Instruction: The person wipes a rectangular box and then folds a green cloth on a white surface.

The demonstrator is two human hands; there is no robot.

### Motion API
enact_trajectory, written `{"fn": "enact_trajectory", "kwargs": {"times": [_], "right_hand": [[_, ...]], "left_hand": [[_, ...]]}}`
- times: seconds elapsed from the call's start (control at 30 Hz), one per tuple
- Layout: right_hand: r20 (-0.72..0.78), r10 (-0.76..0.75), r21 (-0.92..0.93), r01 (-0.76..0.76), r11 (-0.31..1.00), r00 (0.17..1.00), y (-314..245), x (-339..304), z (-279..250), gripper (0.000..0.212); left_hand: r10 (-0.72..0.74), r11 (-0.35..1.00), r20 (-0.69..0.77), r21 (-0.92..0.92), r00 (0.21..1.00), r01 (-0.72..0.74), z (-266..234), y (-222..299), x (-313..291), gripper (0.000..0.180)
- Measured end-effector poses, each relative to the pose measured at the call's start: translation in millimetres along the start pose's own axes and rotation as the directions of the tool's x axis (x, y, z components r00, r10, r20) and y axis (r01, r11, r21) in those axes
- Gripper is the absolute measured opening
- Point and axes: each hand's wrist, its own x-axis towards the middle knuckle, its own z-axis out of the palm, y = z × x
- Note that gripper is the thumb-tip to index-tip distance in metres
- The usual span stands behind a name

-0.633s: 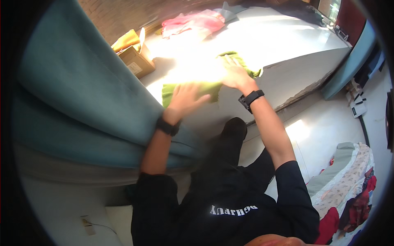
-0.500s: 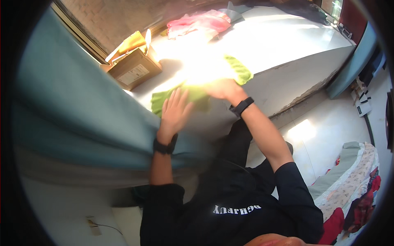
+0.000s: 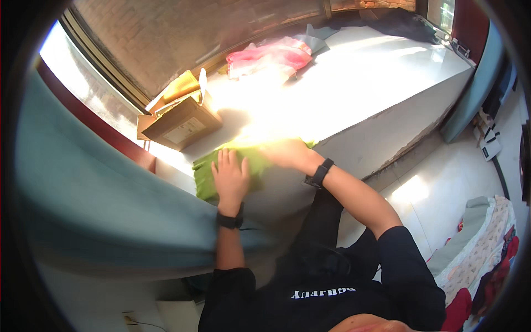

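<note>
A bright green cloth [image 3: 207, 180] lies near the front edge of the white window ledge, its left part hanging toward the curtain. My left hand [image 3: 231, 180] rests on it palm down, fingers stretched out and slightly apart. On the cloth's right part is my right hand [image 3: 287, 154], reaching in from the right with its fingers toward the left. Strong sunlight washes out those fingers, so I cannot make out whether they grip the cloth. Each wrist wears a black band.
Behind the cloth stands an open cardboard box [image 3: 185, 126]. A pink garment [image 3: 271, 58] and dark fabric [image 3: 401, 25] lie farther back on the ledge [image 3: 376, 72]. The blue-green curtain [image 3: 110, 182] hangs at left. Folded bedding [image 3: 470, 249] is at lower right.
The cloth's right end, which stuck out beyond my right hand, has come down and left. Both hands have moved lower and nearer to me. More window shows beside the curtain.
</note>
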Motion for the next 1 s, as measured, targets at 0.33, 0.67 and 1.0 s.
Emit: {"fn": "enact_trajectory", "kwargs": {"times": [0.33, 0.67, 1.0], "right_hand": [[-0.25, 0.012, 0.039, -0.002, 0.999, 0.968, 11.8, -28.7, -93.0, 0.045], [-0.151, 0.094, -0.372, -0.145, 0.917, 0.984, 59.8, -45.2, -90.4, 0.065], [-0.072, 0.191, -0.417, -0.204, 0.886, 0.979, 52.1, -44.3, -91.9, 0.093]], "left_hand": [[0.238, 0.957, -0.084, 0.192, 0.968, -0.219, 26.1, 67.7, 18.8, 0.052], [0.227, 0.968, 0.083, 0.087, 0.97, -0.234, 20.9, 106.2, 37.2, 0.053], [0.233, 0.961, 0.078, 0.132, 0.969, -0.242, 17.5, 104.9, 38.1, 0.055]]}}
